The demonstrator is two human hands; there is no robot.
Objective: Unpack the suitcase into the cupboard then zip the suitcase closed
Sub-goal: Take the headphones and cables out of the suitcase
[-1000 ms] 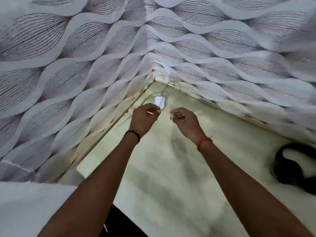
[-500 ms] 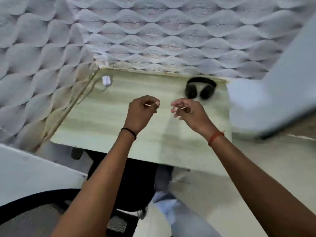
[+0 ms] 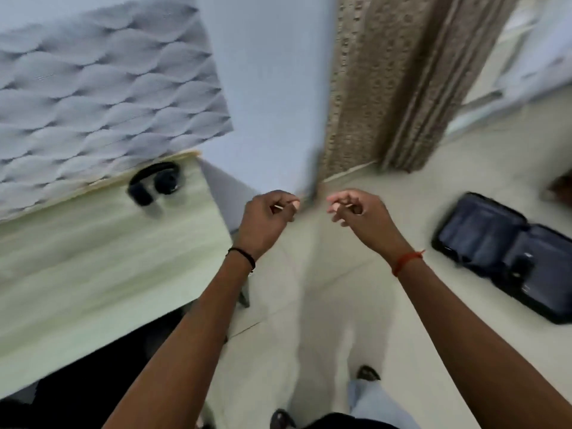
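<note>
View has swung from the worktop (image 3: 102,243) corner to the floor, where the suitcase (image 3: 507,252) lies open; left hand (image 3: 266,221) and right hand (image 3: 359,212) remain curled, contents indiscernible; next: suitcase

A home room: desk (image 3: 93,258) with headphones (image 3: 154,182), curtain (image 3: 387,88), tiled floor (image 3: 309,289)

desk (image 3: 93,258): headphones (image 3: 156,182) on top | floor (image 3: 325,274): open suitcase (image 3: 507,255)
</note>
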